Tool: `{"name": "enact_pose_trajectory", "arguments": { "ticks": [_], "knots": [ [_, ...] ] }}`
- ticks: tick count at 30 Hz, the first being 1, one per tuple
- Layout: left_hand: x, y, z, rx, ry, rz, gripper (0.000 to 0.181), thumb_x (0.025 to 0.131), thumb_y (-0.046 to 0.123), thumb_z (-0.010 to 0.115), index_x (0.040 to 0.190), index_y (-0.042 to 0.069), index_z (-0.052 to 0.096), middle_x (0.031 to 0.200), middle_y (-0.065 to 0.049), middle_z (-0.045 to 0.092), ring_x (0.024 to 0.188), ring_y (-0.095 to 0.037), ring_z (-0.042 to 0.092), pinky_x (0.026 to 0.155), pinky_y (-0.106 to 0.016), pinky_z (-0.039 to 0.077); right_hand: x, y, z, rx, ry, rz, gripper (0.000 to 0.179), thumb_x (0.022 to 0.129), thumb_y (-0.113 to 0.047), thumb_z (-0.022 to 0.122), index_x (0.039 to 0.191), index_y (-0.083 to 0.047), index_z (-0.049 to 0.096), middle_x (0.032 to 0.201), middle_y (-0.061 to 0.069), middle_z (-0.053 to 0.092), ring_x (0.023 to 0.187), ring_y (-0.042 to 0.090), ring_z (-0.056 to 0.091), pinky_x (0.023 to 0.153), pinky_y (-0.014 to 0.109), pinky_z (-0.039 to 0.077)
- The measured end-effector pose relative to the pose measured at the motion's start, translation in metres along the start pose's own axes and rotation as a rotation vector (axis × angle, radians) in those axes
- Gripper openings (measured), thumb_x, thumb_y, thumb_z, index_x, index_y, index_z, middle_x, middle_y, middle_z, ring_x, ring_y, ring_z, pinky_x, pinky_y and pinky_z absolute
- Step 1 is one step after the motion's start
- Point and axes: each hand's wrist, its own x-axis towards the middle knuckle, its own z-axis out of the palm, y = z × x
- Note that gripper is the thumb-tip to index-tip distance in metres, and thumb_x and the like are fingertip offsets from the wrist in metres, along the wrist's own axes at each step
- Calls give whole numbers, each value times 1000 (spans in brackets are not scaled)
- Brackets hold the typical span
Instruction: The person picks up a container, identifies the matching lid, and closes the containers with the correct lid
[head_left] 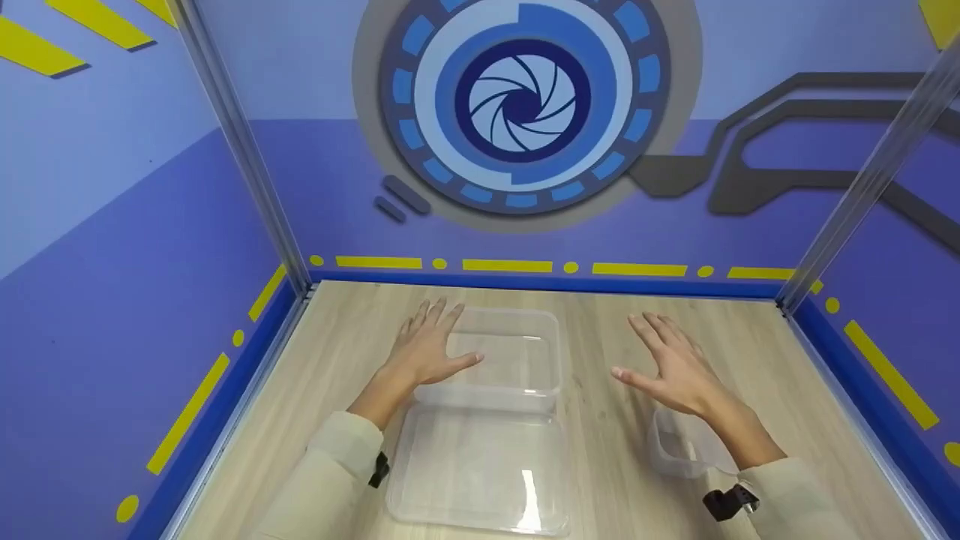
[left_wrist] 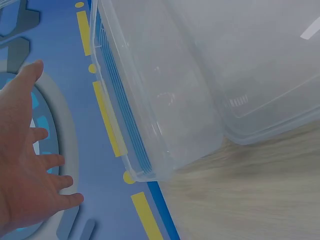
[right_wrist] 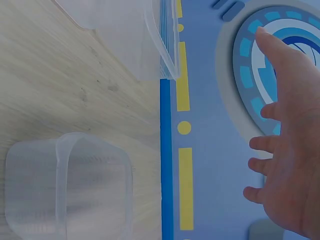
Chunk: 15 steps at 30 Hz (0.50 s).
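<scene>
A large clear plastic container (head_left: 517, 375) stands on the table, with a clear rectangular lid (head_left: 472, 480) lying flat in front of it. My left hand (head_left: 427, 349) is held above the container's left side, fingers and thumb spread, gripping nothing. To the right, my right hand (head_left: 675, 371) hovers with fingers extended and thumb apart, nothing in its grasp. Just below that wrist sits a smaller clear plastic container (head_left: 675, 454), partly hidden by the forearm in the head view. The right wrist view shows the small container (right_wrist: 32, 190) more fully.
Wood-patterned tabletop (head_left: 600, 450) lies between the larger container and the smaller one. Blue printed panels (head_left: 315, 187) enclose the table at the back and both sides, with metal posts (head_left: 247, 150) at the rear corners.
</scene>
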Motion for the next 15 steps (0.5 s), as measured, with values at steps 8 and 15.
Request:
{"name": "enact_pose_trajectory", "arguments": {
  "ticks": [8,15],
  "knots": [
    [-3,-1,-2,-2,1,-7,99,92,75,62,170,25,26,176,-11,15,162,-38,6,126,-65,12,2,-2,2,6,-1,-2,96,96,-64,67,169,-15,27,171,25,24,157,52,16,118,78,14],
    [-5,-5,-3,13,4,-2,95,96,70,62,169,22,27,176,-12,16,162,-39,6,127,-64,11,3,-2,1,15,13,-7,99,95,-64,69,169,-16,26,171,24,24,156,52,18,117,79,16]
  ]
}}
